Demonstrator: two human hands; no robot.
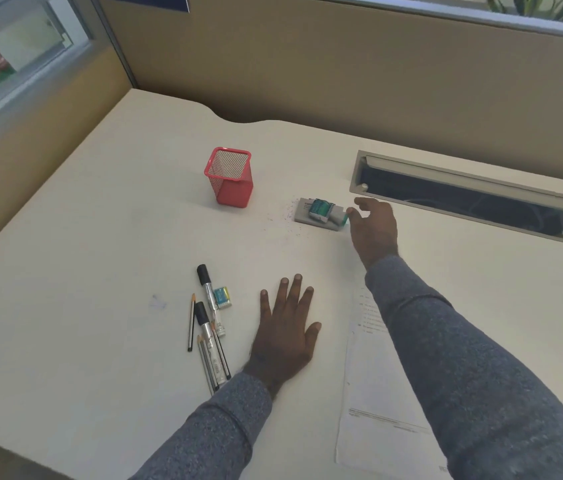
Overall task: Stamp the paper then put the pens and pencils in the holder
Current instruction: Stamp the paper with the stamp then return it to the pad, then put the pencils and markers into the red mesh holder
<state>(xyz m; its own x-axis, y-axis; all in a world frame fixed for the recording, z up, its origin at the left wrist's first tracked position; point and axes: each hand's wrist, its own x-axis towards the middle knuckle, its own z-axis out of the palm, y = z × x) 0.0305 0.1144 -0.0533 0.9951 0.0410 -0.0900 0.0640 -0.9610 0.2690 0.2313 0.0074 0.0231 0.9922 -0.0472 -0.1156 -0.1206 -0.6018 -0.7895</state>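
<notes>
While the left hand [285, 332] lies flat and empty on the desk [100, 237], fingers spread, the pens and pencils [208, 327] sit in a loose bunch just to its left. Under the right forearm lies the paper [377, 393]. Farther out, the right hand [373, 226] is open, fingertips at the stamp [321, 211], not gripping it. Beyond the left hand, well apart, stands the red mesh holder [230, 178].

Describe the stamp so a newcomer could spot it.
Start at the long cable slot in the desk's far right. Just left of it, at the right hand's fingertips, the stamp lies on a grey pad. It alone is green and white.
</notes>
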